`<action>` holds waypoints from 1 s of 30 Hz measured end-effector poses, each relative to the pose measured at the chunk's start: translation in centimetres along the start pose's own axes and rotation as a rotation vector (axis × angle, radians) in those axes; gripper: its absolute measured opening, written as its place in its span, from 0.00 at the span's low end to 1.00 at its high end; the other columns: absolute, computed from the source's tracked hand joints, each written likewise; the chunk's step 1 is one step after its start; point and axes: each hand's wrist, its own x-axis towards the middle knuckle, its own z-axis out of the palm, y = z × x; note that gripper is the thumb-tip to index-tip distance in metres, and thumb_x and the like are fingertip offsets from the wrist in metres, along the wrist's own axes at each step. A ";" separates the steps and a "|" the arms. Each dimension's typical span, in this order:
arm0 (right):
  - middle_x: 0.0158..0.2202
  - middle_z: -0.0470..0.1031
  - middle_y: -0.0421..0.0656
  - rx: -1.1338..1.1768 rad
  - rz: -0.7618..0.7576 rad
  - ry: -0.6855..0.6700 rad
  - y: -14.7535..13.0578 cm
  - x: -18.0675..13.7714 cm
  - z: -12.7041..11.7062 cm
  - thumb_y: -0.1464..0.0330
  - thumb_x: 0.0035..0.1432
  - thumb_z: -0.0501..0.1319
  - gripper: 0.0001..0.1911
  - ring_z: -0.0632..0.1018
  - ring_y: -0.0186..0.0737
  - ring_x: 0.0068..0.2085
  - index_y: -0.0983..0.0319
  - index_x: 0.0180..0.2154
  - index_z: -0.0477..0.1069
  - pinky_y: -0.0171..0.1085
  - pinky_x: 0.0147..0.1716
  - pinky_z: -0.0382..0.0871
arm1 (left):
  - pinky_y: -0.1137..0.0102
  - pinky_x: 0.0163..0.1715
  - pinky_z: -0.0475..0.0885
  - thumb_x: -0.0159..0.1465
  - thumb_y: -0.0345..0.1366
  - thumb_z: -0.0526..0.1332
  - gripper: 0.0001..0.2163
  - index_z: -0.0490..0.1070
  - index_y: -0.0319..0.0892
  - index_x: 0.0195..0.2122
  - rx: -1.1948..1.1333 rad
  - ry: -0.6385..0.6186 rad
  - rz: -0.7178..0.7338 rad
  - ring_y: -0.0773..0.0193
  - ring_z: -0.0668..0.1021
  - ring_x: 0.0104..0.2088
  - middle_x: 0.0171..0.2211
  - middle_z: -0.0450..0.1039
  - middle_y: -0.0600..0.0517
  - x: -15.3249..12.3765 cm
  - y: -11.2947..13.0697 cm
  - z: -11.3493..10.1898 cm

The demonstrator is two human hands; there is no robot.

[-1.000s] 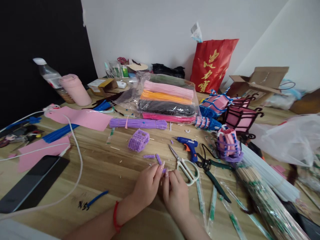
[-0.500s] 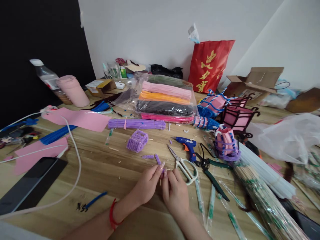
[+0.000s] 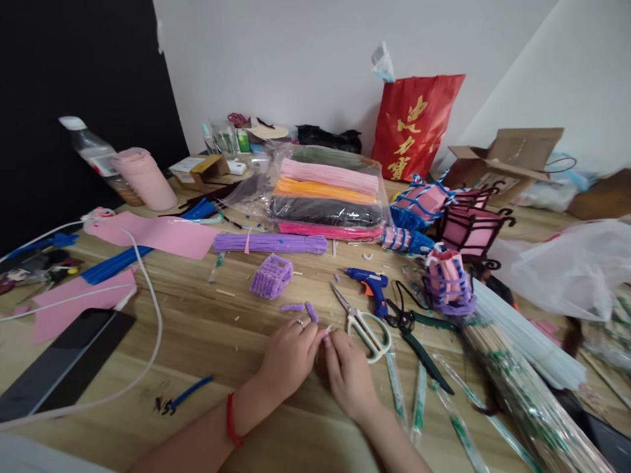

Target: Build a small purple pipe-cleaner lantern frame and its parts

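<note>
My left hand (image 3: 290, 351) and my right hand (image 3: 349, 376) meet fingertip to fingertip above the wooden table. Both are closed in a pinch around something tiny; a pale tip shows, and the fingers hide the rest. Just beyond my left fingers lie two short purple pipe cleaner pieces (image 3: 311, 312). Farther back sits a small purple pipe cleaner frame (image 3: 272, 276), boxy in shape. White-handled scissors (image 3: 369, 334) rest beside my right hand, blades pointing away. Behind them is a blue glue gun (image 3: 367, 284), with dark green-handled pliers (image 3: 419, 348) to its right.
A purple pipe cleaner bundle (image 3: 271, 244) lies before a clear bag of coloured bundles (image 3: 328, 197). Small pink lanterns (image 3: 447, 279) and packed wooden sticks (image 3: 522, 387) crowd the right. A phone (image 3: 59, 361), white cable (image 3: 156, 315) and pink sheets (image 3: 167, 233) are left.
My left hand has turned so its back and a ring show, and its fingers have curled in more. The right hand stays close against it. The purple pieces have stayed in place.
</note>
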 end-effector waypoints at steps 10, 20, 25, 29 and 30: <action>0.23 0.62 0.36 0.464 0.188 0.170 -0.3 0.0 -2.1 0.62 0.60 0.55 0.09 0.65 0.31 0.22 0.61 0.35 0.64 0.30 0.20 0.60 | 0.72 0.21 0.55 0.67 0.42 0.45 0.19 0.53 0.43 0.18 -0.785 -0.102 -0.346 0.69 0.59 0.19 0.16 0.52 0.59 0.6 0.2 -1.1; 0.30 0.73 0.44 -0.034 -0.166 -0.039 0.7 0.6 -3.7 0.69 0.60 0.55 0.07 0.73 0.38 0.32 0.60 0.37 0.72 0.35 0.32 0.67 | 0.70 0.32 0.62 0.66 0.34 0.47 0.14 0.65 0.41 0.26 -0.392 -0.173 -0.030 0.62 0.70 0.31 0.27 0.69 0.50 0.5 -0.3 -1.7; 0.30 0.73 0.45 -0.278 -0.294 -0.036 0.4 0.3 -3.8 0.69 0.60 0.56 0.07 0.74 0.38 0.32 0.62 0.35 0.72 0.34 0.31 0.65 | 0.68 0.35 0.64 0.67 0.34 0.47 0.13 0.65 0.41 0.27 -0.187 -0.196 0.068 0.60 0.71 0.34 0.28 0.70 0.49 0.3 -0.6 -1.5; 0.25 0.70 0.43 -0.369 -0.287 -0.071 -0.2 0.3 -3.8 0.71 0.61 0.53 0.13 0.71 0.37 0.28 0.63 0.26 0.71 0.34 0.28 0.61 | 0.67 0.35 0.63 0.67 0.34 0.47 0.13 0.64 0.41 0.26 -0.107 -0.233 0.144 0.60 0.71 0.34 0.29 0.69 0.50 0.4 -0.7 -1.7; 0.24 0.70 0.43 -0.333 -0.255 -0.087 -0.3 0.3 -3.9 0.71 0.60 0.53 0.13 0.70 0.36 0.27 0.63 0.25 0.70 0.34 0.27 0.61 | 0.68 0.35 0.63 0.66 0.34 0.47 0.13 0.64 0.41 0.26 -0.100 -0.247 0.170 0.60 0.70 0.34 0.29 0.69 0.50 0.4 -0.7 -1.8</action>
